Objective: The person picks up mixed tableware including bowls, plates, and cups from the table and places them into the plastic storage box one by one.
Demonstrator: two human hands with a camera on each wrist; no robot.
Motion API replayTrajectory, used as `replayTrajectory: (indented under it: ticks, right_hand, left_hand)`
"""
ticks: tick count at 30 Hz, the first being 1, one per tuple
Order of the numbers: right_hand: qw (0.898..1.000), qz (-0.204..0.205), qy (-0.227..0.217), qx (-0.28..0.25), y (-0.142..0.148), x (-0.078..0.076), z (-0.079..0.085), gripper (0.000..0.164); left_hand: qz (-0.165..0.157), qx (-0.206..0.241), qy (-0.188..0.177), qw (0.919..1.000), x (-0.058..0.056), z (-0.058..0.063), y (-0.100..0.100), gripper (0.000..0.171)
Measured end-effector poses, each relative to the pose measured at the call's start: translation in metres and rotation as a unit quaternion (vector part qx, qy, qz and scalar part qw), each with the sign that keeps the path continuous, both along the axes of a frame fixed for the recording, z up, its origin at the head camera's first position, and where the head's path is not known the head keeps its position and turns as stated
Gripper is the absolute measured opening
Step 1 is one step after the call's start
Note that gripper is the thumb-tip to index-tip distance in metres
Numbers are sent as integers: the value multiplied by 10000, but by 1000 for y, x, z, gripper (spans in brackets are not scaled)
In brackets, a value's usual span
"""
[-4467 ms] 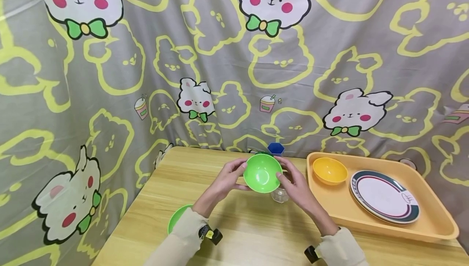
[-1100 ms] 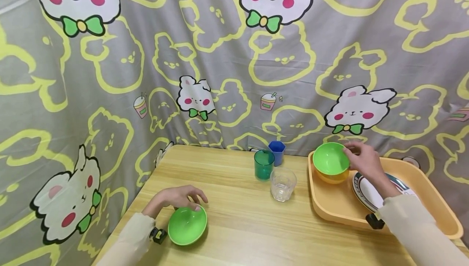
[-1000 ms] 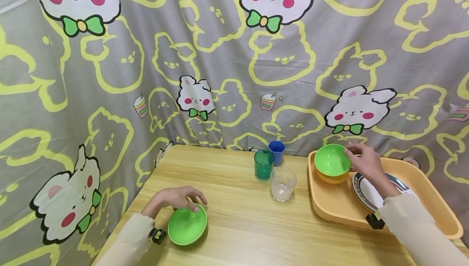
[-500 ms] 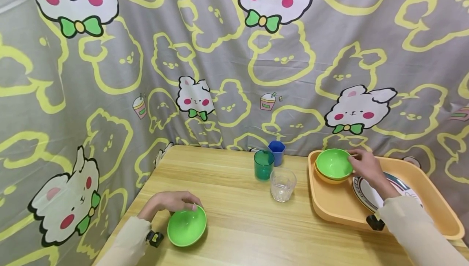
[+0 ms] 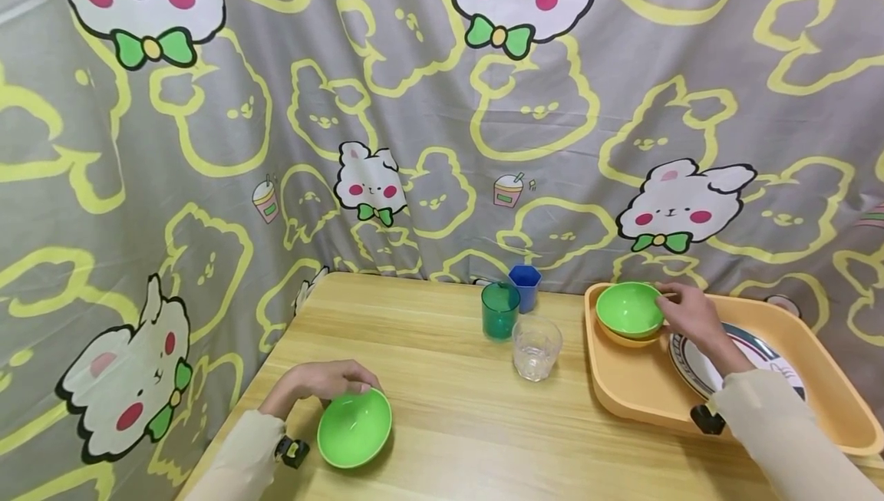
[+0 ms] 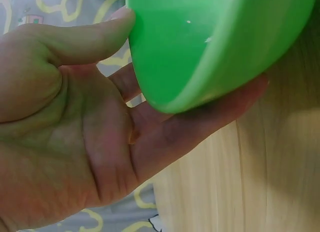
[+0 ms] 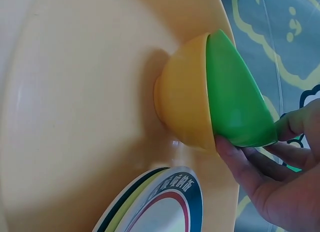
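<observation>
While the second green bowl sits nested in the yellow bowl at the tray's far left corner, the right hand pinches its rim with curled fingertips. Stacking looks nearly finished; letting go cleanly comes next. Near the table's front left, the left hand cups the first green bowl, thumb on the rim, fingers beneath, ready to lift. Three cups stand between.

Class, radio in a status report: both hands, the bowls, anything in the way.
Left hand grips green bowl on table. Right hand holds second green bowl, nested in yellow bowl on tray. Cups mid-table, clear of both.
</observation>
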State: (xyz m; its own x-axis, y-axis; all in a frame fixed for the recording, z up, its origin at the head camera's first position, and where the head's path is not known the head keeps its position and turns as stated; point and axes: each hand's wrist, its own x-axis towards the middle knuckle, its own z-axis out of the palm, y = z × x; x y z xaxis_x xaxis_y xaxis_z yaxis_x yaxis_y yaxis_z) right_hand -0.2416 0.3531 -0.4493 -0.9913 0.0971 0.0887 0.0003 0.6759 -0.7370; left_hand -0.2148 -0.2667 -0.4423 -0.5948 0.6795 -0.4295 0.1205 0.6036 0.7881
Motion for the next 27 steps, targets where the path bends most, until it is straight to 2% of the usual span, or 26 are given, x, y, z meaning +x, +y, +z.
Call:
replayTrajectory:
  ticks: [5, 14, 17, 21, 27]
  right_hand:
    - [10000, 47, -42, 61, 3, 0, 2, 48]
    - [9996, 127, -157, 201, 7, 2, 5, 44]
    - [9994, 178, -174, 231, 8, 3, 4, 43]
    - [9992, 214, -260, 193, 10, 4, 3, 46]
    - [9994, 196, -221, 175, 10, 6, 2, 46]
  left_hand:
    - [8, 84, 34, 10000, 0, -1, -1, 29]
    - [369, 431, 9, 9984, -4, -2, -2, 30]
    - [606, 565, 6, 9966, -6, -1, -3, 30]
    - [1090, 597, 5, 9922, -5, 0, -3, 31]
    - [1752, 895, 0, 9804, -7, 0, -3, 37]
